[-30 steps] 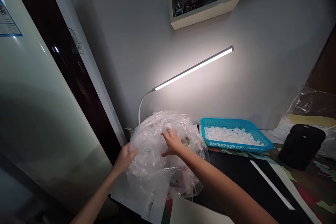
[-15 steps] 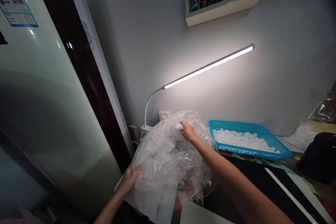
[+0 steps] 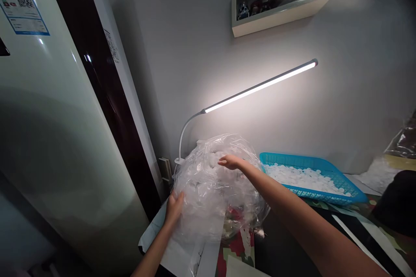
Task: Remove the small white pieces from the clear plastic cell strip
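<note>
My left hand (image 3: 174, 209) and right hand (image 3: 230, 162) are apart, on different parts of one bulging clear plastic bag (image 3: 208, 190). The left hand grips the bag low on its left side, with the fingers (image 3: 177, 199) pressed into the folds. The right hand reaches in from the lower right and lies open and nearly flat high on the bag, its fingertips (image 3: 220, 162) beside a white lump. I can't tell from here whether those fingertips are inside the plastic or on its outer face. Small white pieces (image 3: 211, 160) crowd the upper part of the bag, showing through the film. The bag sits at the left end of the desk, on a white sheet (image 3: 208, 259) and a patterned cloth (image 3: 237, 246). Just to its right stands a blue plastic basket (image 3: 328, 192) holding a heap of white discs (image 3: 303, 178). Behind the bag, a gooseneck lamp (image 3: 260, 86) shines on the wall. A tall white cabinet (image 3: 55, 117) stands to the left, and a black object (image 3: 396, 199) sits at the far right of the desk.
</note>
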A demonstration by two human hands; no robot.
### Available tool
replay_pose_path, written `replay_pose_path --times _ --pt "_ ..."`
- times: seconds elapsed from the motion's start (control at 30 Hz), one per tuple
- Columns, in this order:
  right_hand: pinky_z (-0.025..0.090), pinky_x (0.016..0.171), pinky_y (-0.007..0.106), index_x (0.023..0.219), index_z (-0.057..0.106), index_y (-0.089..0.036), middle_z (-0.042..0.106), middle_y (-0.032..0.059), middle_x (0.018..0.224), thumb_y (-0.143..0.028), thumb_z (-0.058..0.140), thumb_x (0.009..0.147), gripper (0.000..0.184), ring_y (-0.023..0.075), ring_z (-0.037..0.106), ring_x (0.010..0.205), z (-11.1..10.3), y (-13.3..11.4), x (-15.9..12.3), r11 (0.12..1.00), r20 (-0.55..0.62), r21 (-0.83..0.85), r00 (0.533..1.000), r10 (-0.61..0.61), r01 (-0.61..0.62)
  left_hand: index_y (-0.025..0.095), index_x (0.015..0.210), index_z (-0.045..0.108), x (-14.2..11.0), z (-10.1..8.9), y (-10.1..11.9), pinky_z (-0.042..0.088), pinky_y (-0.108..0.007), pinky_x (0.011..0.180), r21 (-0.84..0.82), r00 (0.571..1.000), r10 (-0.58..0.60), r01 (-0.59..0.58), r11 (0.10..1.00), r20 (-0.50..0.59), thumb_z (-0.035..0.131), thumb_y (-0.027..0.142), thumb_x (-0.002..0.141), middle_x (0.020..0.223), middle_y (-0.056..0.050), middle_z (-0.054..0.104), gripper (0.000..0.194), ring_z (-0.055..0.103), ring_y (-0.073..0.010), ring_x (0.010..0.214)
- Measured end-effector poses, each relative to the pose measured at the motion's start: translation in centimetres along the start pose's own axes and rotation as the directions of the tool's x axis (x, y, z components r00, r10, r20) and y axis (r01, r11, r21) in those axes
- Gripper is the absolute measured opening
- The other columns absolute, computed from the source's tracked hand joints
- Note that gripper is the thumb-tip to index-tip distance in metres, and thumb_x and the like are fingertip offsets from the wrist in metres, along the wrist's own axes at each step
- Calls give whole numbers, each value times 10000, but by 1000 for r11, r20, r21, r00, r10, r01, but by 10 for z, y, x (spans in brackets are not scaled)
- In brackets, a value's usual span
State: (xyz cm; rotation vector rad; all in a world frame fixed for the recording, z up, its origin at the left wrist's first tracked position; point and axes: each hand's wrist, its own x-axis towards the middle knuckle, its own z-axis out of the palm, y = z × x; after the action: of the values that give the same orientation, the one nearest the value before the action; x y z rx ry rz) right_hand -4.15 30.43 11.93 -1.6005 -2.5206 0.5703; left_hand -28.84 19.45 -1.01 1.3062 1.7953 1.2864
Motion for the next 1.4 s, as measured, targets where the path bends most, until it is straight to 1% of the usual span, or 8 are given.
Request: replay_pose_path --times 0.2,0.37,0.53,0.67,0.83,1.0,1.2,1.4 --pt "458 564 305 1131 483 -170 568 77 891 -380 591 694 497 190 557 683 -5 6 -11 997 209 29 976 66 -73 105 1008 446 -4 -1 12 417 -273 776 -26 1000 -6 5 1000 -24 366 318 785 956 -99 520 318 513 -189 886" --pt "453 626 307 1235 298 -128 574 93 866 -259 640 655 686 177 553 716 19 9 -25 997 222 16 972 75 -81 137 1077 323 -16 -6 32 399 -264 807 127 979 91 -68 990 -184 427 310 744 1072 -87 454 389 472 -175 946" --pt "441 641 297 1149 433 -68 588 71 754 -362 583 708 551 169 542 703 21 5 -33 997 314 -46 946 79 -68 157 1242 206 -40 -13 74 188 -406 985 526 668 670 -462 714 -323 486 370 723 1326 -113 213 628 221 -227 1213" --pt "417 741 385 944 577 -46 561 133 925 -323 602 686 379 249 535 818 24 4 -38 980 253 -194 962 100 -51 168 1187 266 -59 -7 105 169 -378 1003 543 570 814 -651 531 -112 462 297 756 1333 -91 215 491 236 -192 1218" --pt "370 886 321 1309 262 -29 345 178 1244 -286 643 654 800 258 403 1089 50 11 -46 970 -29 -239 999 35 -41 217 1052 364 -70 22 109 240 -256 967 365 608 768 -775 516 204 403 174 769 1173 12 395 288 324 -96 1125" --pt "428 749 371 1083 533 -25 520 192 1019 -106 526 712 380 271 520 926 50 5 -53 961 -65 -269 997 52 -67 223 1018 451 -76 40 97 294 -231 870 257 626 529 -750 609 573 384 207 775 1019 29 483 254 418 -96 966" --pt "355 597 267 857 630 -127 580 79 866 -114 445 711 236 215 541 799 -4 -4 -57 972 -288 -232 956 -48 -21 237 944 518 -72 36 90 319 -245 814 265 642 350 -663 700 682 395 288 782 985 50 521 210 460 -109 932" --pt "265 724 277 916 602 -213 563 4 919 -255 379 851 236 151 468 882 -60 -11 -69 970 -578 -205 783 -228 131 190 1057 457 -51 45 95 364 -216 831 164 758 363 -519 839 542 424 297 760 1094 -15 461 318 444 -99 973"
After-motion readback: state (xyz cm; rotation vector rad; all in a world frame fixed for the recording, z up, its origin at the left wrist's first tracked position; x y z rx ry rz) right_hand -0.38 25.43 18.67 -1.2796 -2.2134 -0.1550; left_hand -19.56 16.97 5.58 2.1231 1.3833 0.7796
